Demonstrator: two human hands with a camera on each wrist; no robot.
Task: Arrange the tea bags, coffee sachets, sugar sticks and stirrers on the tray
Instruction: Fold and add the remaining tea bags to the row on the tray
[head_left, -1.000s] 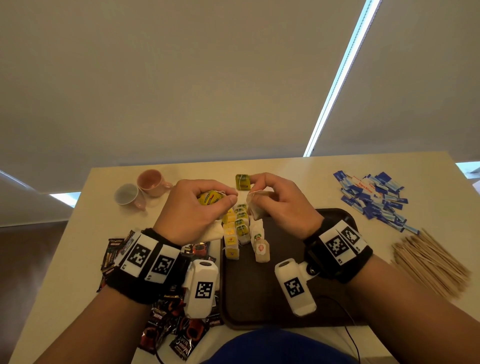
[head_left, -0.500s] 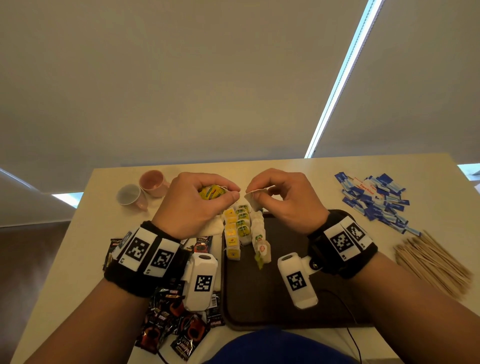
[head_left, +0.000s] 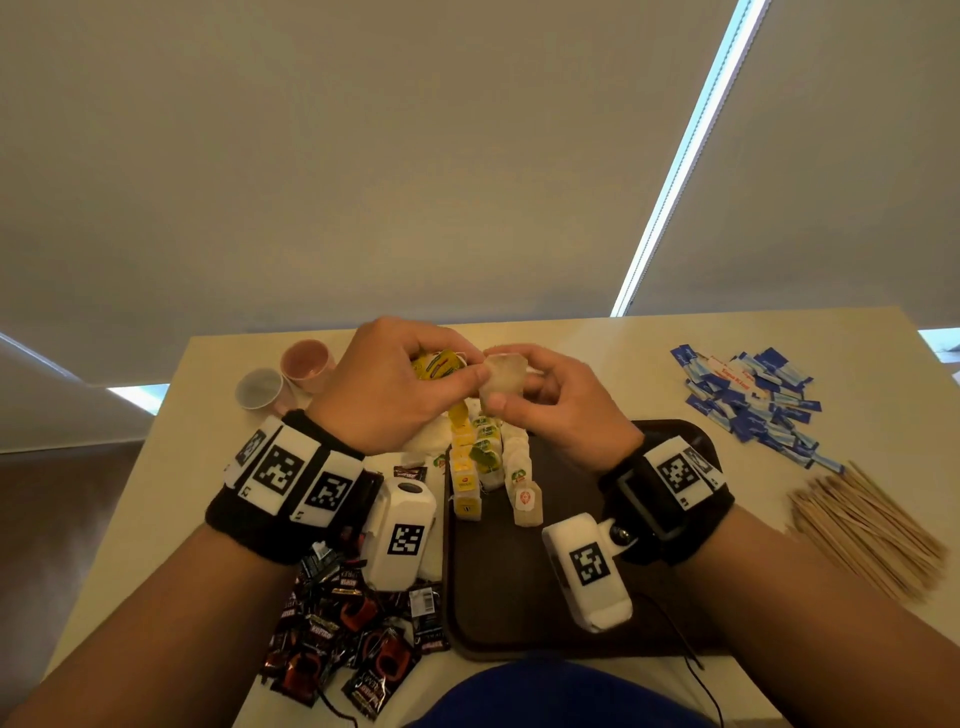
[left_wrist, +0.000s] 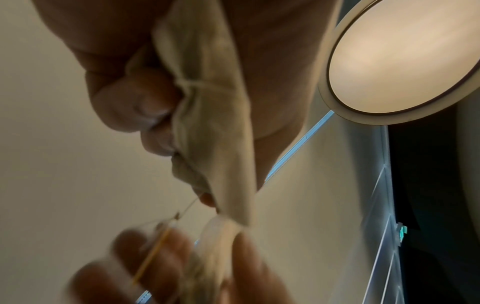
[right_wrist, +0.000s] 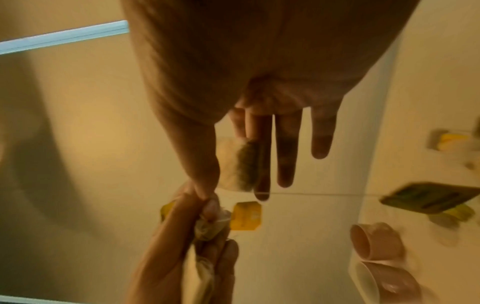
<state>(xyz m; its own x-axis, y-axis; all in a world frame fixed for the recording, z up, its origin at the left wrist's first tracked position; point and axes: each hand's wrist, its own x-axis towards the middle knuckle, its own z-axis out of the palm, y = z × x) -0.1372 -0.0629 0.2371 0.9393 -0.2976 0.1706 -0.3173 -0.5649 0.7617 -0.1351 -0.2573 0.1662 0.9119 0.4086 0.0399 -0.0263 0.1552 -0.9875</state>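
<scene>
Both hands are raised over the far end of the dark brown tray. My left hand grips a tea bag with a yellow tag; in the left wrist view its fingers curl round the pale tea bag. My right hand pinches another pale tea bag between thumb and forefinger, which also shows as a tea bag in the right wrist view. The two hands almost touch. Two rows of tea bags lie on the tray's left part.
Dark coffee sachets are heaped left of the tray. Blue sugar sticks and wooden stirrers lie on the table to the right. Two small cups stand at the far left. The tray's right half is bare.
The hands have lifted a little and drawn together until they nearly touch. The yellow-green tag that stood above my right fingertips a second ago is gone from there.
</scene>
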